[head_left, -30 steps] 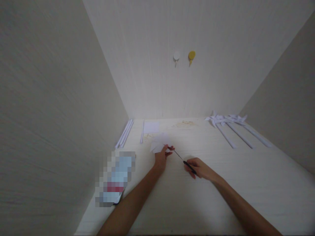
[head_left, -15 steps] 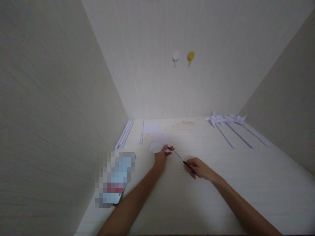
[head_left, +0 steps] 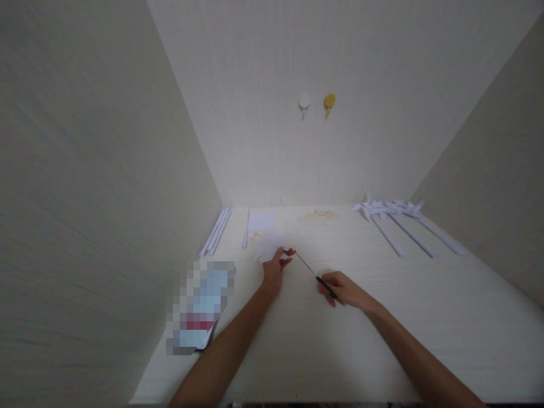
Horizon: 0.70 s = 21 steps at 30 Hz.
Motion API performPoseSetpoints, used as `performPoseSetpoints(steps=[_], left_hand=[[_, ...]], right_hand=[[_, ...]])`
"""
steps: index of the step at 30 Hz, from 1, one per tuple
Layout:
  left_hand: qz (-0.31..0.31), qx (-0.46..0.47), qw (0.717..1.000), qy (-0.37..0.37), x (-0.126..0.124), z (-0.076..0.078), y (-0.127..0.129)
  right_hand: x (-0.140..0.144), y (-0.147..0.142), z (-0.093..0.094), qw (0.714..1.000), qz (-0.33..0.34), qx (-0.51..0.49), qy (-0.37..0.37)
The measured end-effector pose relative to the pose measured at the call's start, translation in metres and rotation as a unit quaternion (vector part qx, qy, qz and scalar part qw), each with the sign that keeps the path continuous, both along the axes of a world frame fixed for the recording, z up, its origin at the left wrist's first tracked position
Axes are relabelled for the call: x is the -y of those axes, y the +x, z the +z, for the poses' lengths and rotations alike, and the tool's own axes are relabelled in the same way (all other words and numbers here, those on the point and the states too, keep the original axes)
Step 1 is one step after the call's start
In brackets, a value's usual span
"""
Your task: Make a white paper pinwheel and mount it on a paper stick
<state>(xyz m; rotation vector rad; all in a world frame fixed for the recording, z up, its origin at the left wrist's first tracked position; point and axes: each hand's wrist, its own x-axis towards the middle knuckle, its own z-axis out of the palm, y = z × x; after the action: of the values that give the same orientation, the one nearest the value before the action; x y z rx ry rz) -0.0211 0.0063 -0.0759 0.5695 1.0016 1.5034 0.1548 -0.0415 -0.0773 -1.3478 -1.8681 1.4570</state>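
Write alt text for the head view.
The left hand holds white paper on a pale table while the right hand cuts it with scissors. Paper pinwheels lie far right.

No lettering to read anywhere here: the blurred-out item (head_left: 199, 306) on the table (head_left: 382, 340) hides whatever print it carries.

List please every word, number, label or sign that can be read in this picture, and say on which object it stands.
No text can be read.
Pixelated object at the table's left edge: blurred out, only pale blue and red patches show.
Folded white paper held in the left hand: blank.
Black-handled scissors in the right hand: no marking visible.
White hook and yellow hook on the wall: no lettering.
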Motion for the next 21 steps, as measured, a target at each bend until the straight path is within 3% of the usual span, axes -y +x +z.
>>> performPoseSetpoints(steps=[6,8,10,15,21], left_hand=[[-0.019,-0.027,0.999,-0.001,0.004,0.002,-0.001],[-0.031,-0.044,0.999,0.003,0.006,0.001,-0.001],[-0.044,-0.062,0.997,0.008,0.007,0.000,0.000],[-0.079,-0.105,0.991,0.020,0.012,0.001,0.002],[-0.102,-0.142,0.984,0.037,0.017,0.005,0.004]], right_hand=[[-0.012,0.017,-0.007,0.976,-0.166,0.079,0.117],[-0.013,0.026,-0.005,0.934,-0.243,0.184,0.184],[-0.011,0.034,-0.001,0.903,-0.276,0.253,0.210],[-0.008,0.045,0.002,0.860,-0.299,0.337,0.242],[-0.014,0.050,-0.007,0.865,-0.298,0.326,0.238]])
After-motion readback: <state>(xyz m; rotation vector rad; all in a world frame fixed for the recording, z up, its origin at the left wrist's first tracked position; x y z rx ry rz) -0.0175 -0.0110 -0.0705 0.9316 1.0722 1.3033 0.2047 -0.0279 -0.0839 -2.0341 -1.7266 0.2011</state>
